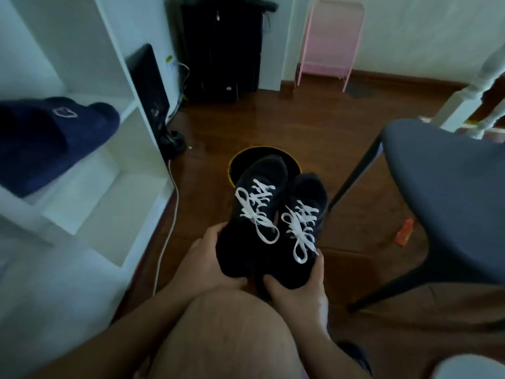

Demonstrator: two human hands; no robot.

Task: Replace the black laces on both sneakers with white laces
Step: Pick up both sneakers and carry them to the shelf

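Bare fingers of left hand curl round the heel of the left black fabric sneaker; right hand grips the heel of the right black sneaker. Both carry tied white flat laces, held side by side above a wooden floor, over a black yellow-rimmed bin, grey plastic chair at right.

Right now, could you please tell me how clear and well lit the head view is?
Head view: dim, bluish cast; black sneakers lose detail, only white laces read clearly; white shelf unit bows from wide-angle distortion; edges blur.
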